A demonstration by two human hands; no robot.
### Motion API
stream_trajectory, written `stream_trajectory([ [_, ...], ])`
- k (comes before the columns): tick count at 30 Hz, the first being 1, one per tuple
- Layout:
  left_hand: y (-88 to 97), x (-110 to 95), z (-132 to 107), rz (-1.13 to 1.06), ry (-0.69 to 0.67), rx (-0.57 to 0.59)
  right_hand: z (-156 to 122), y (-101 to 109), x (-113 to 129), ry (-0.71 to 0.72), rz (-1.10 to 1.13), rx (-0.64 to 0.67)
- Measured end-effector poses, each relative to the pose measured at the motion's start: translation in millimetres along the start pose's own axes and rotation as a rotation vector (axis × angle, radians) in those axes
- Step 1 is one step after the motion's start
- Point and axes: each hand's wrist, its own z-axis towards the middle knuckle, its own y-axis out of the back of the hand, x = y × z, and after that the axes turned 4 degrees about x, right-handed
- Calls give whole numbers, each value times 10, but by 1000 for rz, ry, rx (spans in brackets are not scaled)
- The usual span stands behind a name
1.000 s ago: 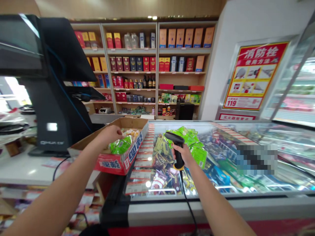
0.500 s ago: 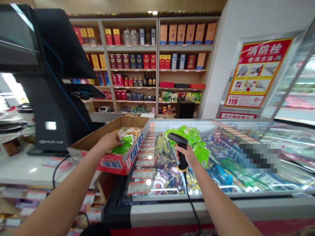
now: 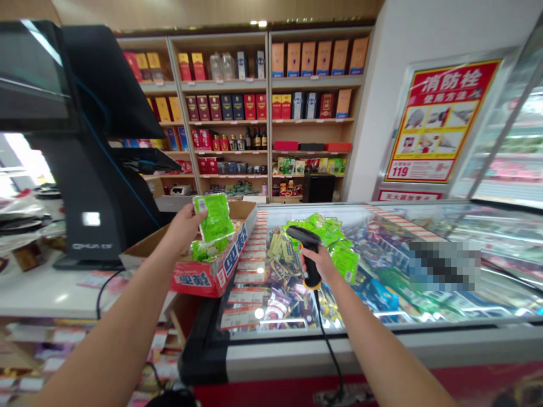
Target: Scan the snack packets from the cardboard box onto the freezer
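A green vacuum-sealed snack packet [image 3: 214,217] is being pinched by its left edge in the fingers [image 3: 195,213] of the left hand [image 3: 183,229], and is being held up over a red-printed cardboard carton [image 3: 199,281]. The packet is lying to the right of the grip, its long axis being kept nearly upright with a slight tilt. A black corded barcode scanner [image 3: 313,276] is being clenched in the right hand [image 3: 320,264], above a glass-topped chest freezer [image 3: 275,356]. The scanner head [image 3: 302,235] is being angled up and leftward, toward the packet, with a gap left between them. The left hand is the nearer one to the packet, with more green packets [image 3: 206,249] lying in the carton below.
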Motion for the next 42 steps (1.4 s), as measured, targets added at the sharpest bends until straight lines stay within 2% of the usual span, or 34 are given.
stream_trajectory([
  [2, -253, -72, -76, -178, 43, 58, 9, 3, -11, -2, 10, -3],
  [4, -605, -33, -176, -337, 92, 125, 21, 10, -23, 2, 20, -26],
  [6, -1000, 109, -299, -463, 177, 187, 26, 22, -26, 15, 25, -70],
  [8, -1353, 306, -423, -526, 329, 263, 20, 36, -14, 38, 30, -116],
  [10, -1594, 507, -518, -535, 470, 331, 3, 49, 8, 60, 23, -130],
  [12, -1708, 682, -561, -515, 501, 344, -16, 61, 31, 70, -7, -104],
  [18, -1682, 987, -468, -475, 184, 206, -15, 85, 36, 19, -138, 58],
  [20, -1673, 1033, -436, -484, 132, 185, 2, 95, 11, 2, -164, 86],
  [25, -1667, 1112, -403, -483, 33, 134, 34, 133, -70, -18, -252, 57],
  [33, -1649, 1147, -375, -433, -3, 130, -15, 119, 27, -19, -283, 94],
  [38, -1639, 1121, -404, -453, 14, 114, -31, 81, 63, -30, -279, 69],
  [40, -1648, 1099, -435, -498, 46, 125, -25, 71, 62, -28, -266, 26],
  [42, -1688, 1061, -475, -568, 127, 152, -15, 73, 75, 3, -218, -100],
])
